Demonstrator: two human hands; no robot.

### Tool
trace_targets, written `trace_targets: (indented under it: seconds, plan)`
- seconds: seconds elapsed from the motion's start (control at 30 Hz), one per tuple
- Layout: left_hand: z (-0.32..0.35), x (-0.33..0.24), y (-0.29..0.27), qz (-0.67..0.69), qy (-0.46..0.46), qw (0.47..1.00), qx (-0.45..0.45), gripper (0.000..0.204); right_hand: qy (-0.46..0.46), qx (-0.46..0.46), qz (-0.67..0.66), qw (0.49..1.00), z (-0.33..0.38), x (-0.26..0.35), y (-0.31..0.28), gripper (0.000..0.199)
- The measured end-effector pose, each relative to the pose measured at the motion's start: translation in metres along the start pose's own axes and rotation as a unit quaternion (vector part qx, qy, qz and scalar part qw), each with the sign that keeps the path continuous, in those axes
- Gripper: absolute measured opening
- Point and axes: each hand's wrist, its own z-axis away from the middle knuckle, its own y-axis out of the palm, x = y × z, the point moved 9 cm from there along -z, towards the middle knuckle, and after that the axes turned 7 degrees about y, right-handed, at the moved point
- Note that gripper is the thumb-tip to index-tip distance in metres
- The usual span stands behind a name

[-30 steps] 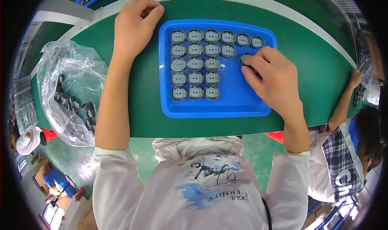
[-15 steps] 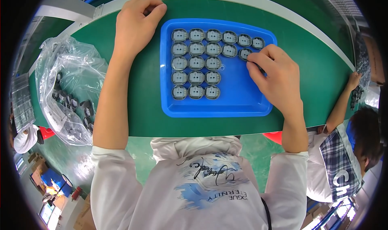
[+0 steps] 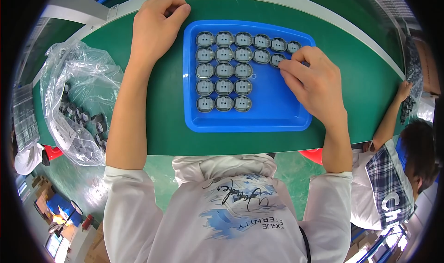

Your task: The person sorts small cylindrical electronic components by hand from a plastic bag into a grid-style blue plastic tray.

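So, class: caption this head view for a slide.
Right hand sets a round grey part into a blue tray; left hand rests beside it.

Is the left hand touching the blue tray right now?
Apart. In the head view the left hand rests curled on the green belt, and a strip of green shows between its knuckles and the blue tray rim.

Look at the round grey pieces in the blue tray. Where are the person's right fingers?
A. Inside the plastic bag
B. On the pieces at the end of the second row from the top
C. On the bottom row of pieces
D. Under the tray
B, because the right hand has its fingertips on the last round grey pieces at the right end of the second row in the blue tray.
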Motion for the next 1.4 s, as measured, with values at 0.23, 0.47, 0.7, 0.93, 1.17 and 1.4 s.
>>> trace_targets:
  seconds: [0.23, 0.47, 0.7, 0.93, 1.17, 1.4]
  plan:
    - [-0.006, -0.004, 0.000, 0.019, -0.007, 1.000, -0.016, 0.022, 0.000, -0.005, -0.006, 1.000, -0.005, -0.006, -0.002, 0.015]
    - [-0.003, -0.010, -0.007, 0.026, 0.003, 1.000, -0.015, 0.016, -0.005, -0.015, -0.010, 1.000, -0.003, -0.005, -0.002, 0.006]
    - [0.001, -0.013, -0.003, 0.032, 0.028, 0.999, -0.013, 0.012, 0.001, -0.042, -0.020, 0.999, 0.002, -0.007, 0.000, 0.004]
    - [-0.004, -0.015, -0.001, 0.044, 0.025, 0.998, -0.023, 0.009, 0.008, -0.033, -0.030, 0.999, -0.001, -0.013, -0.005, 0.008]
    - [0.001, -0.011, -0.008, 0.041, 0.029, 0.998, -0.028, 0.012, 0.121, 0.087, -0.178, 0.973, 0.006, -0.061, -0.025, 0.020]
    - [-0.002, -0.011, 0.000, 0.032, 0.022, 0.999, -0.011, 0.015, 0.245, 0.019, -0.143, 0.959, 0.035, -0.114, -0.014, 0.021]
